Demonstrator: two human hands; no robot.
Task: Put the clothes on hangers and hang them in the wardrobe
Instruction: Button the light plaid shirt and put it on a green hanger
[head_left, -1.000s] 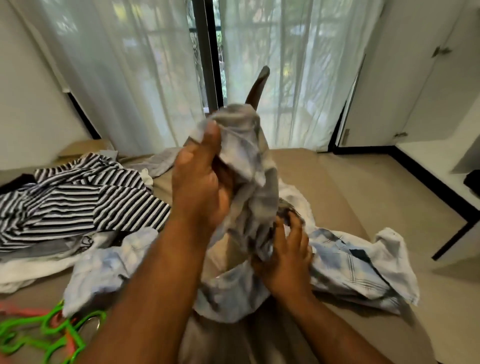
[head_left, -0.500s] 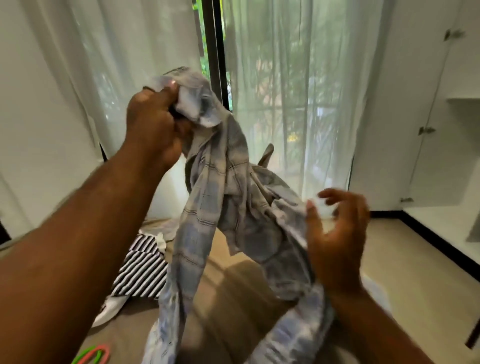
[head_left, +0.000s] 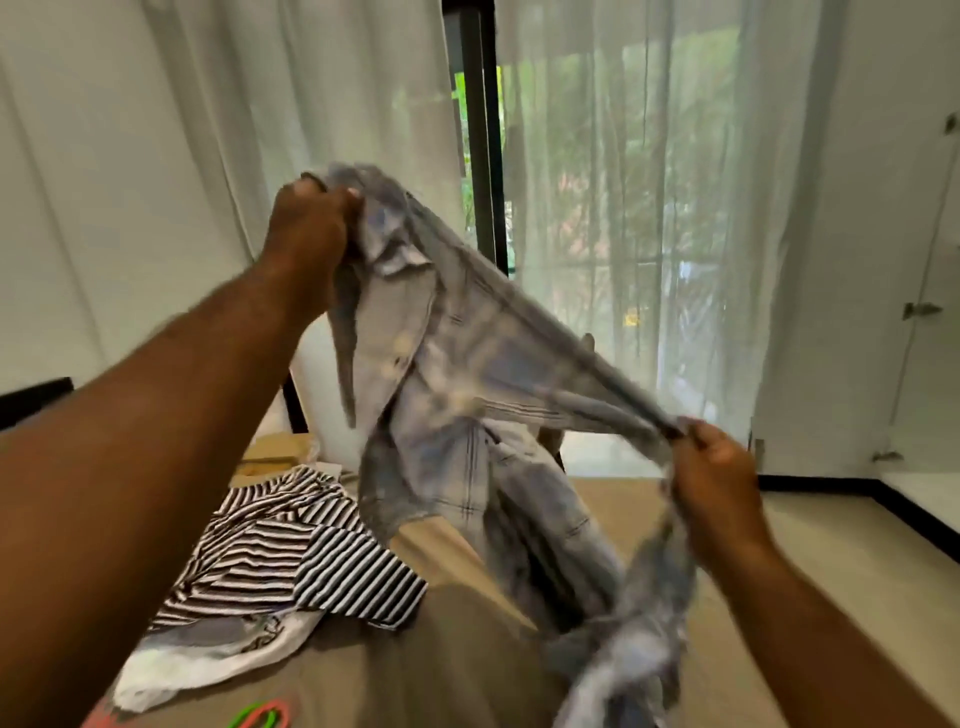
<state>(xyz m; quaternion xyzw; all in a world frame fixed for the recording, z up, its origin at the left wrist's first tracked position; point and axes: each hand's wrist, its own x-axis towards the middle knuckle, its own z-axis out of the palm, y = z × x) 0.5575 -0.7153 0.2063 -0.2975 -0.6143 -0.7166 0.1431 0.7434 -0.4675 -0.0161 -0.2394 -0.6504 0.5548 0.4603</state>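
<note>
A pale blue plaid shirt (head_left: 457, 384) hangs in the air, stretched between both hands above the bed. My left hand (head_left: 309, 228) grips it high up near the collar. My right hand (head_left: 714, 467) pinches another edge lower on the right, pulling the cloth taut. The shirt's lower part dangles down to the bed, blurred by motion. Green and pink plastic hangers (head_left: 260, 716) peek in at the bottom edge.
A black-and-white striped garment (head_left: 291, 551) and a white-and-blue cloth (head_left: 208, 644) lie on the tan bed (head_left: 447, 665) at left. Sheer curtains (head_left: 623, 208) cover the window ahead. White wardrobe doors (head_left: 924, 312) stand at the right, with pale floor below.
The shirt was lifted off the bed and raised. My left hand went up with the collar end; my right hand moved out to the right, taking hold of an edge and spreading the shirt.
</note>
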